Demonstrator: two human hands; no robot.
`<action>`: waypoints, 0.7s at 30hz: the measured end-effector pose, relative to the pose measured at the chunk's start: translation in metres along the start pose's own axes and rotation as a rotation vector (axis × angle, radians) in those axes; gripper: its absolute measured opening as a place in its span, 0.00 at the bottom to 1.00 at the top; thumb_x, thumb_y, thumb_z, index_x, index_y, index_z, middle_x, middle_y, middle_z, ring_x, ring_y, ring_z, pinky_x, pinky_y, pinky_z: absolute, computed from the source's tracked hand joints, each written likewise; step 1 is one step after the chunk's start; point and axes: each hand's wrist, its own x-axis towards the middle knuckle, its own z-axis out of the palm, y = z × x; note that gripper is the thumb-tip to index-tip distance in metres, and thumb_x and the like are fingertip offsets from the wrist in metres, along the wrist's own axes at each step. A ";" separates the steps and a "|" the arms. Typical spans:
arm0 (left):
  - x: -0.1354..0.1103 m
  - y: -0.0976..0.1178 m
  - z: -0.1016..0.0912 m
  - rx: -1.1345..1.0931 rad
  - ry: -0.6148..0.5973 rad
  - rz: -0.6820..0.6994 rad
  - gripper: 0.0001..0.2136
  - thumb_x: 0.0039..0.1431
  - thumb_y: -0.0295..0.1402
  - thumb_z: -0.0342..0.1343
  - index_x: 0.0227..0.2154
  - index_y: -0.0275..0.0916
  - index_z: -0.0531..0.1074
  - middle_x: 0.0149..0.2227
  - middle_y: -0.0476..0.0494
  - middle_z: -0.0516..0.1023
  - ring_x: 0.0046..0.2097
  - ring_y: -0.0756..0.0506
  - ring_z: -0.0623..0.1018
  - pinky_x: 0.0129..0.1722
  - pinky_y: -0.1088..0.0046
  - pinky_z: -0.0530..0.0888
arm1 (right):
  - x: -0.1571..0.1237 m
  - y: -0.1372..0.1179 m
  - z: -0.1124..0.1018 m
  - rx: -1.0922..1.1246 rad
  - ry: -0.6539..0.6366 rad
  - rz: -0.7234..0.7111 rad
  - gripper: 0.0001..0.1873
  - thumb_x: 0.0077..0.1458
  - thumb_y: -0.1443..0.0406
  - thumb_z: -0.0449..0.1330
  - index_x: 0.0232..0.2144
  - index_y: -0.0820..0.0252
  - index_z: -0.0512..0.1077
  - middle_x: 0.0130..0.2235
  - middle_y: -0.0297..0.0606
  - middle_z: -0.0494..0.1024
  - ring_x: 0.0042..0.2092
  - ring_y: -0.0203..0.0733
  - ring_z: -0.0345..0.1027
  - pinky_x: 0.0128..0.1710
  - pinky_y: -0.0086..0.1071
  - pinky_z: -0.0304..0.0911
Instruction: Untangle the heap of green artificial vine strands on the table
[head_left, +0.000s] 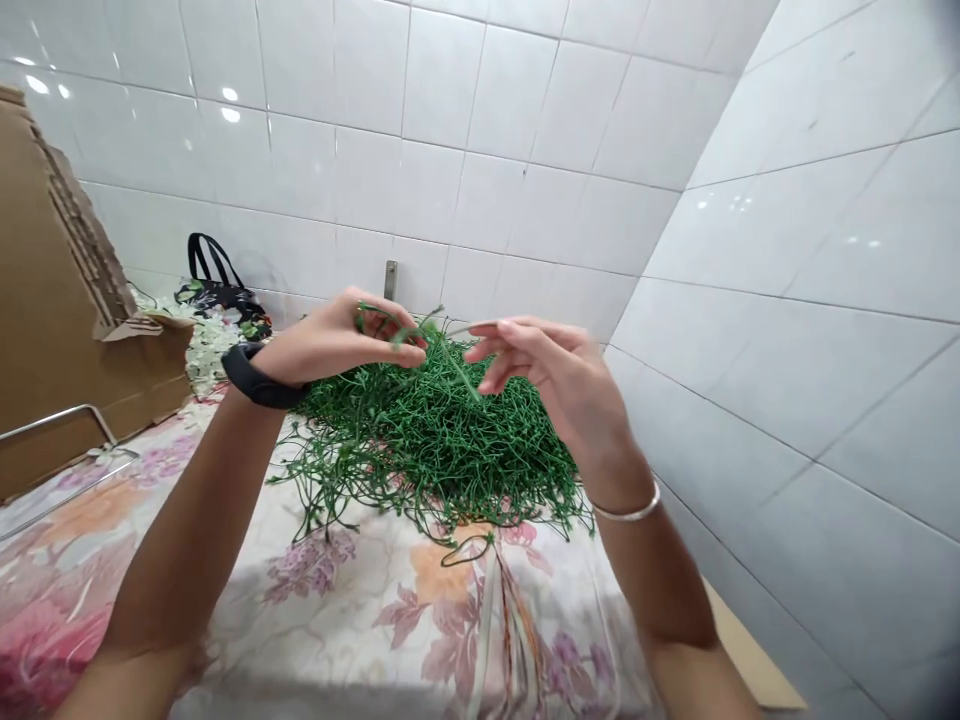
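Note:
My left hand [364, 338], with a black band on the wrist, pinches a thin green artificial stem [390, 322] between thumb and fingers. Motion blurs part of the stem, and one strand reaches down toward my right hand. My right hand [536, 360], wearing a silver bangle, is just to the right with its fingers apart. Its fingertips are close to the stem, and I see nothing gripped in them. Below and behind both hands lies a big heap of green artificial stems [472, 430], with loose ones spilling toward me.
A floral cloth [315, 640] covers the table. Several ribbon-like strips [517, 640] and a looped green stem lie at the front. To the left are cardboard [75, 270], a metal rod frame [97, 430], white flowers [210, 350] and a black floral bag [221, 295]. Tiled walls stand behind and right.

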 end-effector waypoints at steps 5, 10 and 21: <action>0.008 0.003 0.014 -0.120 -0.207 -0.012 0.12 0.46 0.36 0.56 0.34 0.37 0.71 0.27 0.48 0.73 0.30 0.52 0.72 0.26 0.79 0.67 | -0.004 0.007 -0.030 -0.035 0.138 -0.031 0.11 0.52 0.63 0.53 0.30 0.63 0.73 0.26 0.36 0.74 0.24 0.31 0.67 0.23 0.27 0.62; 0.003 0.011 0.023 -0.071 -0.207 -0.023 0.18 0.47 0.36 0.56 0.42 0.38 0.67 0.28 0.49 0.70 0.31 0.52 0.70 0.27 0.78 0.67 | 0.000 0.008 -0.042 -0.028 0.104 -0.019 0.11 0.51 0.65 0.52 0.29 0.64 0.72 0.25 0.35 0.73 0.24 0.30 0.66 0.23 0.27 0.61; -0.001 0.017 0.023 0.160 -0.081 0.092 0.06 0.50 0.28 0.50 0.33 0.36 0.66 0.35 0.47 0.70 0.37 0.50 0.69 0.38 0.74 0.66 | 0.001 0.013 -0.037 -0.315 -0.240 0.042 0.08 0.51 0.66 0.53 0.31 0.65 0.70 0.26 0.35 0.72 0.30 0.31 0.66 0.30 0.26 0.62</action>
